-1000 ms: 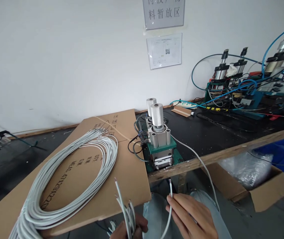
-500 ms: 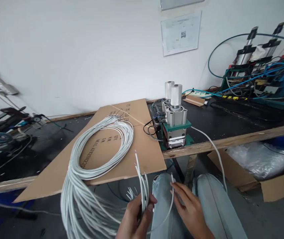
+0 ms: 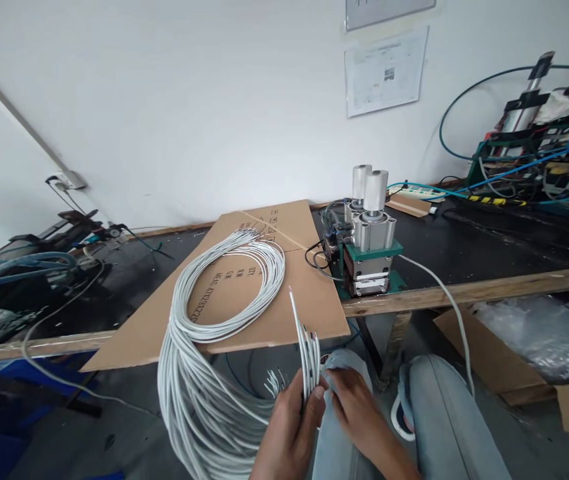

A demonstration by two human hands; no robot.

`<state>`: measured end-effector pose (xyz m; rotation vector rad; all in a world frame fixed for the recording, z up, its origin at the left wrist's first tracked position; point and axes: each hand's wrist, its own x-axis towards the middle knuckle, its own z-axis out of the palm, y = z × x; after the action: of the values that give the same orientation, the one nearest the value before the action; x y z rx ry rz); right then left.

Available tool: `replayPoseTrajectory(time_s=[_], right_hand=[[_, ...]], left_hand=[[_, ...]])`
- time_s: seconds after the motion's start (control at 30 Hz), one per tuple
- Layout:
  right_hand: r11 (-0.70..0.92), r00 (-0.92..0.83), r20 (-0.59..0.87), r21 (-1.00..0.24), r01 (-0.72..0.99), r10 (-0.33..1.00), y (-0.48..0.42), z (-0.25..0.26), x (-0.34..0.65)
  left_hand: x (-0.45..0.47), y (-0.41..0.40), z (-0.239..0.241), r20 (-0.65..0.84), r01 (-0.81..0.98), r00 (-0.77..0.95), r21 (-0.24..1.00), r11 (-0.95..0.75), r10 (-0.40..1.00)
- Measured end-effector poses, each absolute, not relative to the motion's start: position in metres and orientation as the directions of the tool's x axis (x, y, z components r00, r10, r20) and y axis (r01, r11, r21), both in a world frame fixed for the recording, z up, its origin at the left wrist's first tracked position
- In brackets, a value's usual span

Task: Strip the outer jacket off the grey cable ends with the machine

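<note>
Several white cable ends (image 3: pixel 305 347) point upward out of my left hand (image 3: pixel 292 420), which is closed around them. One end stands higher than the others. Right beside it, my right hand (image 3: pixel 357 407) has its fingers bent in toward the cables. Its fingertips are partly hidden, so what they pinch does not show. A large coil of white cable (image 3: pixel 182 313) lies on a flat cardboard sheet (image 3: pixel 309 293), and its lower part hangs over the table's front edge. More cut cable ends (image 3: pixel 275 381) show below the sheet, left of my hands.
A pneumatic machine (image 3: pixel 372 247) with two silver cylinders stands at the table's front edge. Other machines with blue hoses (image 3: pixel 524 140) are at the back right. Tools and tubing (image 3: pixel 29 273) lie at the left. An open box (image 3: pixel 499 353) with clear plastic sits below the table.
My right hand, which held a single cable end apart on the right, has moved left against my left hand. The view has shifted, so the scene sits further right.
</note>
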<state>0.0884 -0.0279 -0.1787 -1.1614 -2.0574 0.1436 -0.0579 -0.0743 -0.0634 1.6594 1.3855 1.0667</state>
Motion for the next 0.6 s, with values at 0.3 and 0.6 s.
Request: replayPoseTrajectory(time_s=[0.3,0.6], right_hand=[[0.388,-0.11,0.374,-0.908,0.16,0.921,-0.04,-0.064,0.108],[0.468,-0.068,0.465,-0.859,0.206,0.883,-0.042,-0.073,0.098]], left_hand=[[-0.057,-0.065,-0.077,0.077,0.463,0.293,0.861,-0.212,0.953],[-0.056,-0.07,-0.069,0.017,0.464,0.287,0.873,-0.154,0.958]])
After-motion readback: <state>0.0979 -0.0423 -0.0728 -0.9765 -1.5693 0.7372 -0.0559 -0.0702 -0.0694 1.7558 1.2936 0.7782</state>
